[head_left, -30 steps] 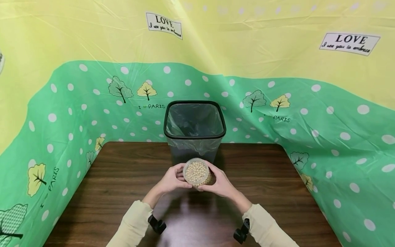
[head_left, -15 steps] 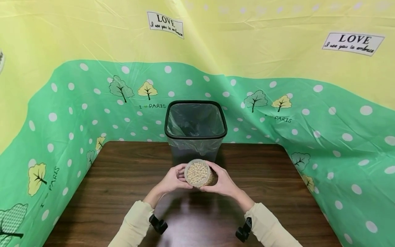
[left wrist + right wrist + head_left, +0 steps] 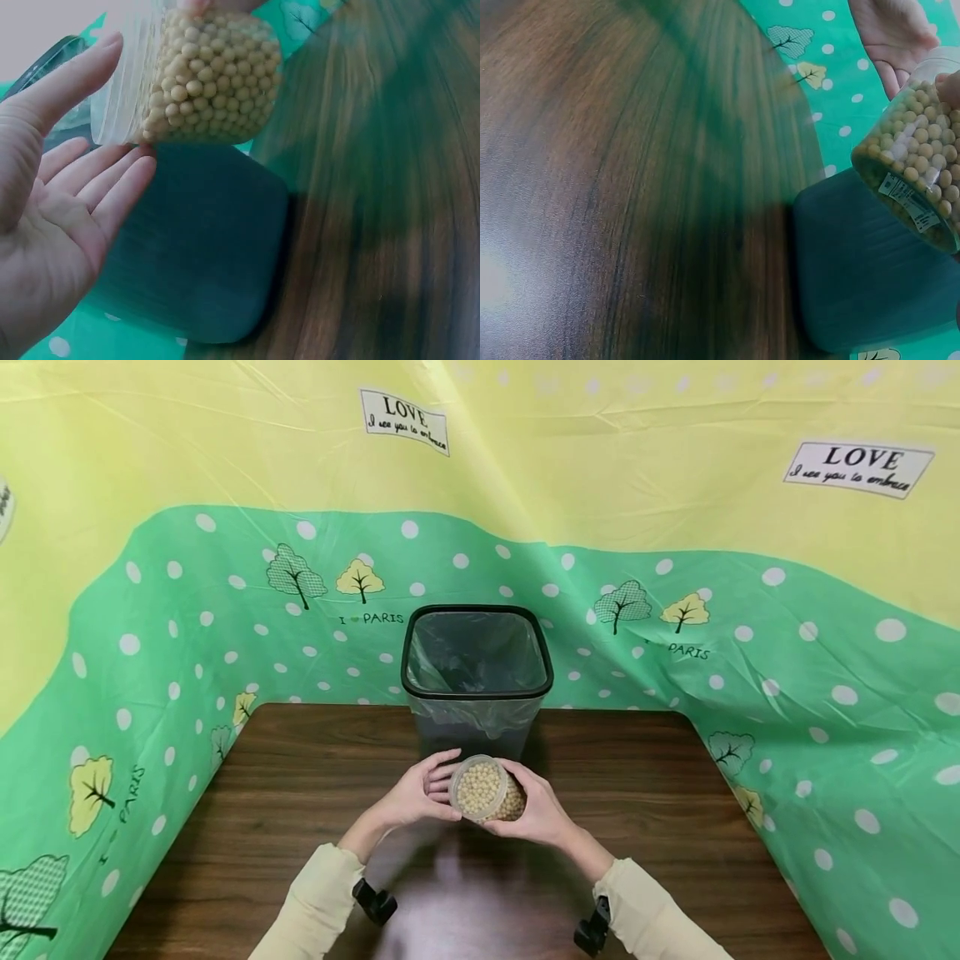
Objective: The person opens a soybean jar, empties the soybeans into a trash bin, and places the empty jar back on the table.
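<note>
A clear plastic jar full of round pale beans leans to the left above the table, in front of the bin. The right hand grips its side and lower end, thumb nearer the body. Beside the top end, the left hand is spread with its palm toward the jar. In the left wrist view, the left fingers stretch out relaxed below the ribbed clear rim of the jar, thumb apart from it. From the right wrist, a small label shows on the base of the jar; most of the right hand is out of that view.
A dark grey bin with a black rim and a clear bag liner stands at the back middle of the brown wooden table. Behind it and at both sides hangs a green and yellow printed cloth.
The left hand has loosened from the jar, drawn slightly left and spread its fingers. In the right hand the jar has tilted further left and dropped a little, showing more of its side.
</note>
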Tool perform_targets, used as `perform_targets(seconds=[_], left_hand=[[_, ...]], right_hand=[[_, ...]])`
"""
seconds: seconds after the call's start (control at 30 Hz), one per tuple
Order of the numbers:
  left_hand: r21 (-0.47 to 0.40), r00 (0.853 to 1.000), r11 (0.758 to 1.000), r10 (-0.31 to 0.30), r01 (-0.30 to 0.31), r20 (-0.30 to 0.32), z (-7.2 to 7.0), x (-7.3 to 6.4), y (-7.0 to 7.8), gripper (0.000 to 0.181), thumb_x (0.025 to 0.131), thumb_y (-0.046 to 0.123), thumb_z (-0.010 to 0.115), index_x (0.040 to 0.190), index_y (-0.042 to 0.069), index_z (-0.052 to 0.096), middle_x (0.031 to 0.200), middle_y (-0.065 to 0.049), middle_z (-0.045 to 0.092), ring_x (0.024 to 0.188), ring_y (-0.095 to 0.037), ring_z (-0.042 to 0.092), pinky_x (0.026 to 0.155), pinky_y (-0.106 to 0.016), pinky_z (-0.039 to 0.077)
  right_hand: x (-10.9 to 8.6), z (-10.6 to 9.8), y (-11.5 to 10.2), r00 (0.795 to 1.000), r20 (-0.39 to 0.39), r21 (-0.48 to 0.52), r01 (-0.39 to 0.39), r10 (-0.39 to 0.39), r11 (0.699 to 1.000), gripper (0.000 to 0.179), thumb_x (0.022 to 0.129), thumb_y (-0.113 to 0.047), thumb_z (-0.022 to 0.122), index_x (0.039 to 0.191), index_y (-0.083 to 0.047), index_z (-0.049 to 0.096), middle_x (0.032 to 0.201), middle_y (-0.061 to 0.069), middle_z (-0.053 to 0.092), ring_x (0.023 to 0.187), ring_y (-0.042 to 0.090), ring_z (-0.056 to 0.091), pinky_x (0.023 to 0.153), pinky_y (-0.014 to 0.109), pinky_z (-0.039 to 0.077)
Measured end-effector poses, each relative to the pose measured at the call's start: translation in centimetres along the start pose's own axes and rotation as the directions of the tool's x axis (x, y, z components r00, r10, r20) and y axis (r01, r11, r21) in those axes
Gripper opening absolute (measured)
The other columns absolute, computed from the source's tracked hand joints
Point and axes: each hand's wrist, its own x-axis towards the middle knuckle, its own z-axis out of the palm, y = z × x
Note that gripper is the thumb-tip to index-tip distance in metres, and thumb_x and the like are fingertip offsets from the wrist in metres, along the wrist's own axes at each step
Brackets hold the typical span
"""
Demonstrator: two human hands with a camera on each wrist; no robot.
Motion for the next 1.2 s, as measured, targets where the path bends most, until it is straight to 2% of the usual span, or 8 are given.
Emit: perform_targets(seconds=[0.1, 0.27, 0.4, 0.67, 0.83, 0.97, 1.1, 1.2], left_hand=[[0.08, 1.0, 0.997, -0.005, 0.004, 0.005, -0.1, 0.0, 0.3, 0.086, 0.067, -0.005, 0.076, 0.137, -0.008, 0.026, 0.133, -0.03, 0.038, 0.116, -0.037, 0.047, 0.087, -0.034, 0.048], [0.154, 1.0, 0.988, 0.003, -0.005, 0.012, 0.1, 0.0, 0.4, 0.08, 0.067, -0.006, 0.076, 0.134, -0.01, 0.032, 0.129, -0.03, 0.041, 0.107, -0.038, 0.054, 0.082, -0.034, 0.05], [0.148, 1.0, 0.989, 0.009, -0.01, 0.005, 0.3, -0.1, 0.2, 0.081, 0.066, -0.006, 0.077, 0.134, -0.009, 0.033, 0.13, -0.029, 0.041, 0.104, -0.038, 0.056, 0.079, -0.033, 0.051], [0.063, 0.999, 0.998, 0.014, -0.012, -0.038, 1.3, -0.4, -0.9, 0.081, 0.069, -0.004, 0.075, 0.136, -0.007, 0.031, 0.129, -0.031, 0.042, 0.099, -0.038, 0.058, 0.076, -0.033, 0.052], [0.052, 0.994, 0.998, 0.028, -0.022, -0.108, 1.9, -0.8, -1.5, 0.081, 0.069, -0.004, 0.075, 0.136, -0.008, 0.03, 0.13, -0.03, 0.041, 0.102, -0.04, 0.057, 0.076, -0.031, 0.052], [0.067, 0.987, 0.997, 0.034, -0.024, -0.159, 2.3, -0.6, -1.4, 0.081, 0.069, -0.003, 0.075, 0.136, -0.009, 0.03, 0.131, -0.03, 0.041, 0.104, -0.038, 0.056, 0.076, -0.031, 0.052], [0.084, 0.99, 0.996, 0.024, -0.012, -0.136, 1.9, -0.1, -0.7, 0.078, 0.069, -0.002, 0.076, 0.134, -0.008, 0.032, 0.13, -0.03, 0.042, 0.103, -0.035, 0.057, 0.076, -0.033, 0.052], [0.103, 0.996, 0.995, 0.024, -0.015, -0.088, 1.2, 0.0, -0.1, 0.077, 0.069, 0.0, 0.076, 0.133, -0.009, 0.034, 0.13, -0.03, 0.041, 0.104, -0.035, 0.057, 0.077, -0.033, 0.052]], right_hand=[[-0.3, 0.0, 0.2, 1.0, 0.004, -0.007, -0.013, 0.013, 1.0, 0.082, 0.059, -0.035, 0.083, 0.126, -0.007, 0.047, 0.116, 0.008, 0.057, 0.099, 0.019, 0.057, 0.081, 0.034, 0.049], [-0.2, -0.2, -0.1, 1.0, 0.019, 0.01, -0.025, 0.025, 1.0, 0.082, 0.06, -0.036, 0.083, 0.127, -0.007, 0.047, 0.117, 0.008, 0.056, 0.101, 0.019, 0.056, 0.082, 0.033, 0.048], [-0.1, -0.3, -0.5, 0.998, 0.044, 0.018, -0.035, 0.034, 0.999, 0.082, 0.06, -0.032, 0.084, 0.128, -0.007, 0.046, 0.119, 0.007, 0.056, 0.102, 0.018, 0.055, 0.084, 0.032, 0.047], [-0.3, -0.3, -0.5, 1.0, 0.031, 0.01, -0.004, 0.004, 1.0, 0.082, 0.059, -0.029, 0.084, 0.128, -0.005, 0.047, 0.12, 0.008, 0.055, 0.102, 0.021, 0.056, 0.082, 0.033, 0.048], [-0.3, -0.2, -0.4, 0.999, 0.041, -0.009, 0.0, 0.001, 1.0, 0.081, 0.063, -0.036, 0.081, 0.13, -0.008, 0.047, 0.122, 0.004, 0.054, 0.105, 0.016, 0.054, 0.082, 0.032, 0.049], [0.0, -0.4, -0.3, 0.999, 0.015, -0.041, 0.034, -0.033, 0.999, 0.081, 0.062, -0.034, 0.082, 0.129, -0.005, 0.046, 0.122, 0.007, 0.053, 0.106, 0.019, 0.054, 0.082, 0.034, 0.049], [0.2, -0.9, -0.2, 1.0, 0.009, -0.001, 0.005, -0.005, 1.0, 0.083, 0.059, -0.024, 0.085, 0.129, -0.004, 0.046, 0.122, 0.01, 0.054, 0.105, 0.022, 0.055, 0.084, 0.034, 0.048], [0.2, -1.2, -0.4, 0.999, 0.029, 0.059, -0.044, 0.042, 0.997, 0.082, 0.058, -0.02, 0.086, 0.129, -0.004, 0.047, 0.121, 0.011, 0.056, 0.104, 0.023, 0.056, 0.084, 0.034, 0.047]])
